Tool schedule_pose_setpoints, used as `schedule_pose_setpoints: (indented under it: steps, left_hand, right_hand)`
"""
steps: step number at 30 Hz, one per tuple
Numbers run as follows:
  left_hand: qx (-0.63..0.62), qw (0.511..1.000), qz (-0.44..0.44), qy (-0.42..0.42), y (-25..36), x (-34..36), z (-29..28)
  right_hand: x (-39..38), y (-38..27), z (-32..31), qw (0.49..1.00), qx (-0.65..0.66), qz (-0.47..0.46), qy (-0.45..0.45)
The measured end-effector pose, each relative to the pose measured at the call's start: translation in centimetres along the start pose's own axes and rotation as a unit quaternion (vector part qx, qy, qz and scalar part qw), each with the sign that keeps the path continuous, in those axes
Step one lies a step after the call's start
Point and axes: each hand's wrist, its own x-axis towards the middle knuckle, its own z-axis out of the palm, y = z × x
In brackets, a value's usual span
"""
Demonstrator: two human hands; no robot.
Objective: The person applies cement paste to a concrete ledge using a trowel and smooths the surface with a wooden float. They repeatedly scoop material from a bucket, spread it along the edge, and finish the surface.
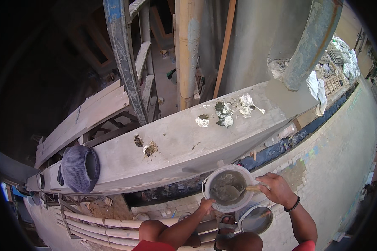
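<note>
We're mixing mortar: left hand (206, 206) grips the bucket (227, 187), right hand (275, 189) closed round the trowel (234, 192); next, scoop carefully.

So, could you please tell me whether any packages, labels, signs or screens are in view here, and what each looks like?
None is in view that I can make out.
Nearest to a container: a round white bucket of grey mortar, in front of the concrete ledge.
</note>
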Motion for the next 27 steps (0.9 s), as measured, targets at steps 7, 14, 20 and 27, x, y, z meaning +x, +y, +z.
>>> schedule_pose_setpoints:
  steps: [7, 14, 20, 27]
  left_hand:
    - [0.01, 0.995, -0.067, 0.076, 0.0, -10.2, -4.7]
    - [0.031, 0.995, -0.047, 0.086, 6.0, -27.2, -4.3]
    - [0.04, 0.991, -0.056, 0.116, 10.3, -38.8, -6.5]
    - [-0.027, 0.992, -0.01, 0.121, 12.1, -49.3, -8.7]
  right_hand:
    - [2.8, -9.3, -6.5, 0.996, 0.027, -0.057, 0.068]
    - [4.2, -14.5, -18.3, 0.958, 0.03, 0.053, 0.281]
    - [10.3, -19.4, -37.7, 0.813, 0.057, -0.009, 0.58]
    - [18.4, -24.2, -51.0, 0.731, -0.173, -0.004, 0.66]
